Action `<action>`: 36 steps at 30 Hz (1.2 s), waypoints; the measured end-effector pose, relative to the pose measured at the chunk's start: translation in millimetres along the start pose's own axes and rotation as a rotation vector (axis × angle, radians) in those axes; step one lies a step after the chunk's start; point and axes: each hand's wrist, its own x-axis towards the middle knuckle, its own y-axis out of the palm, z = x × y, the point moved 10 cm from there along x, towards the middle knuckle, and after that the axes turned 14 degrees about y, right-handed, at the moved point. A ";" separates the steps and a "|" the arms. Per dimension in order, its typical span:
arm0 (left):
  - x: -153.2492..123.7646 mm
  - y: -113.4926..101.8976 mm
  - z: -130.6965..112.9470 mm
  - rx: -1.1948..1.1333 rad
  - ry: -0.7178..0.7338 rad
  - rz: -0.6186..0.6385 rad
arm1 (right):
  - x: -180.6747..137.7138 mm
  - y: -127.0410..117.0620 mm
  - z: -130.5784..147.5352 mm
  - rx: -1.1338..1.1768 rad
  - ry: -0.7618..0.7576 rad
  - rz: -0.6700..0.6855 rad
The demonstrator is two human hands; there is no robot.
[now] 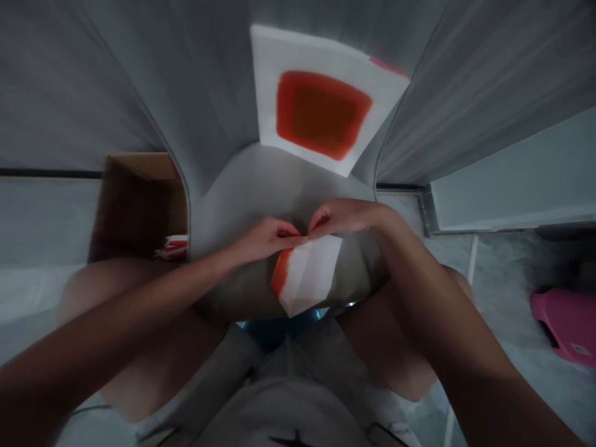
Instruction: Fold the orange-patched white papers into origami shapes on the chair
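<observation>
A partly folded white paper piece with an orange-red patch [310, 273] is held near the edge of a grey seat-like surface [242, 198], above my lap. My left hand [270, 239] pinches its top edge from the left. From the right, my right hand [338, 218] pinches the same edge, and the fingertips of both hands almost meet. Creases run down the paper to a pointed lower corner. Farther back on the grey surface rests a white paper sheet [270, 56] with a dark orange-red square printed on it.
An open cardboard box [135, 164] stands on the floor at the left, with red-and-white folded papers [173, 247] inside. A pink plastic object [570, 323], perhaps a stool, is at the far right. Grey fabric [488, 74] hangs behind. Something blue [279, 326] shows between my legs.
</observation>
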 end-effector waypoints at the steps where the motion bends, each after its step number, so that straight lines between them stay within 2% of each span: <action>1: -0.1 0.5 -0.4 0.020 0.003 0.033 | -0.1 -1.0 -0.4 -0.003 -0.003 -0.003; 4: -0.6 -1.1 -0.9 0.050 0.004 0.078 | -0.9 -4.3 -1.8 -0.002 -0.011 -0.006; 13: -1.6 -4.9 5.2 -0.029 -0.071 0.054 | -0.6 -9.0 -2.6 0.023 0.006 -0.002; 18: -10.3 -0.3 3.7 -0.082 -0.146 0.154 | -0.2 -8.8 -6.8 0.002 0.027 0.004; 30: -12.6 0.2 10.8 -0.119 -0.207 0.104 | -2.3 -11.3 -8.6 -0.027 0.089 0.000; 36: -13.6 1.5 9.6 -0.112 -0.190 0.148 | -1.6 -10.5 -11.1 -0.035 0.097 -0.003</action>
